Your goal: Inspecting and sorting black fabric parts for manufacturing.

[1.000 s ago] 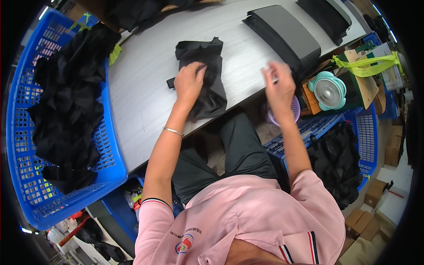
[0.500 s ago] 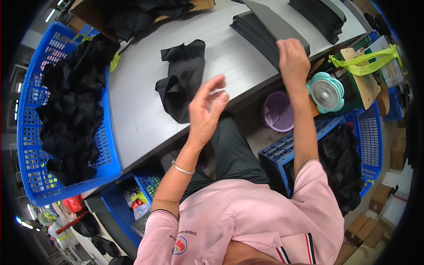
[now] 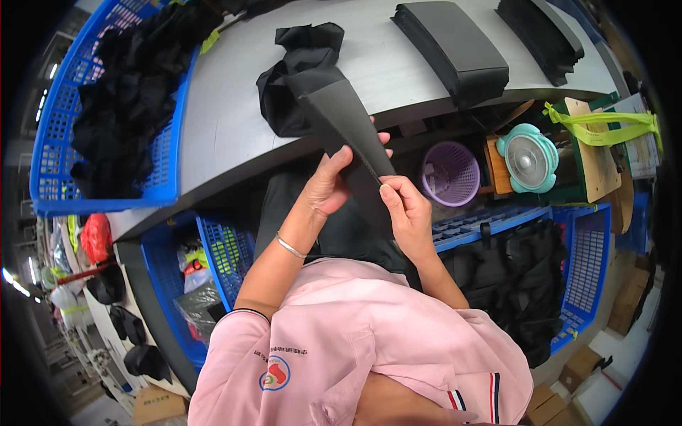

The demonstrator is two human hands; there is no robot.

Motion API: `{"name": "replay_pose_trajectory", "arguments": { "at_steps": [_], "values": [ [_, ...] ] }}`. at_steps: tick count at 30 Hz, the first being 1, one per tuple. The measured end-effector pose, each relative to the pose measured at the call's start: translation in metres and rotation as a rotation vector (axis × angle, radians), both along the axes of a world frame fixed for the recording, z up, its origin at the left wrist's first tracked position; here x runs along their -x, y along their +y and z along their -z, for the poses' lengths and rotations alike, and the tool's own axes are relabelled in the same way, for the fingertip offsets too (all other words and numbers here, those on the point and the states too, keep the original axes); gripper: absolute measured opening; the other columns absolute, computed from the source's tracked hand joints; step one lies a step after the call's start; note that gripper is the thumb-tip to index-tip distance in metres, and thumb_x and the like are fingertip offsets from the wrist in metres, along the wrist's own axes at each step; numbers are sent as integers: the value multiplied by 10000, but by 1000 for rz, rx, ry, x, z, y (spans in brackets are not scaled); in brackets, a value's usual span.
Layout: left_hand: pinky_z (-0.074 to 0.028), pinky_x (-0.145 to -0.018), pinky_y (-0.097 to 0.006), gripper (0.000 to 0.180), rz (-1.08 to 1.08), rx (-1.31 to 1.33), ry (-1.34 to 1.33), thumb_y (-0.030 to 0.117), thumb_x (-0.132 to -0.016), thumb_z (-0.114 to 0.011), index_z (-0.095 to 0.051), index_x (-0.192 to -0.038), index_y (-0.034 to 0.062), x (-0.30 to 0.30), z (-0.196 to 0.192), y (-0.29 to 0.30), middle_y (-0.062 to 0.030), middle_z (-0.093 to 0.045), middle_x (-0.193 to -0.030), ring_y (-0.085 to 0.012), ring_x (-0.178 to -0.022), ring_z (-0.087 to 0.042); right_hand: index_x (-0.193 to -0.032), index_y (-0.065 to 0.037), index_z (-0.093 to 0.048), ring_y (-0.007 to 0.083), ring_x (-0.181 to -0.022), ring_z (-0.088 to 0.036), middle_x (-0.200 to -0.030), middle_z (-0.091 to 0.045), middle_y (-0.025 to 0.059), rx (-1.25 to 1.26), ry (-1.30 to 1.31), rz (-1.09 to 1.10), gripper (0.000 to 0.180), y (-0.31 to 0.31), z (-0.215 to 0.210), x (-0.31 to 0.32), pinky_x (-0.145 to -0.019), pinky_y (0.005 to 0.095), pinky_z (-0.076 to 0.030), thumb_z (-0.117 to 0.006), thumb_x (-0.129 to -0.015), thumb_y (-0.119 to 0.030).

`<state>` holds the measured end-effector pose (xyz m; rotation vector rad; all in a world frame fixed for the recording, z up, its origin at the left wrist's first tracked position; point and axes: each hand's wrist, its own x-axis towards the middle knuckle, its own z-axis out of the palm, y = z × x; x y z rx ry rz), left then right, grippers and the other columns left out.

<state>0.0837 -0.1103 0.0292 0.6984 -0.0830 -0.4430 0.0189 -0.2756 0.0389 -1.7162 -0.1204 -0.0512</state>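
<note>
I hold a flat black sheet (image 3: 339, 121) up in front of me with both hands. My left hand (image 3: 328, 184) grips its lower left edge and my right hand (image 3: 407, 211) pinches its lower right edge. Just behind the sheet a crumpled black garment (image 3: 295, 67) lies on the grey table (image 3: 227, 121). A stack of the same black sheets (image 3: 451, 50) rests on the table to the right.
A blue basket (image 3: 64, 142) full of black garments stands at the table's left. Another black stack (image 3: 536, 28) lies far right. Under the table are a purple bin (image 3: 450, 174), a teal fan (image 3: 529, 160) and a blue basket (image 3: 582, 263) with black cloth.
My right hand reached to the stack of sheets and brought one back. My left hand left the garment and now both hands hold the sheet near my body.
</note>
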Motion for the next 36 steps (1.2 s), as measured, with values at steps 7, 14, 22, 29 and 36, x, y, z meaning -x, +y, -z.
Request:
{"name": "replay_pose_trajectory", "arguments": {
  "at_steps": [7,14,22,29,36],
  "values": [
    [-553,-929,-396,457,-184,-238,115,343,-925,-720,-624,-1194,-14,26,-21,0,-146,-715,-1083,-255,-1050,-676,-1272,5,-554,286,-924,-650,-1031,-642,171,510,-523,264,413,3,-4,5,-842,314,-495,-699,-932,-179],
    [-435,-1026,-359,430,-453,-762,-271,386,-1003,-599,-671,-1218,21,25,-10,37,-166,-546,-1408,-201,-1240,-545,-1445,37,-442,157,-1153,-597,-1307,-618,107,-499,188,-240,506,-7,12,-1,-1002,284,-459,-607,-990,-112],
    [-458,-942,-304,281,-552,-961,40,162,-960,-580,-715,-1125,-21,-74,13,130,-162,-611,-1268,-183,-1140,-588,-1456,19,-456,126,-1108,-624,-1291,-636,85,-670,587,-643,519,8,23,-43,-965,270,-492,-608,-989,-149],
    [-481,-842,-292,313,-709,-1401,-536,74,-833,-741,-748,-1145,105,-86,32,127,-105,-637,-1122,-223,-938,-635,-1362,33,-557,134,-1017,-663,-1192,-689,84,-595,422,-289,410,20,41,-52,-892,254,-510,-589,-981,-117],
    [-539,-793,-359,376,-565,-1548,-812,-25,-897,-634,-690,-1241,117,-47,-18,70,-172,-602,-1252,-326,-956,-668,-1290,3,-593,395,-684,-673,-822,-677,213,474,-124,24,370,49,8,-32,-621,445,-541,-594,-929,-79]
  ]
}}
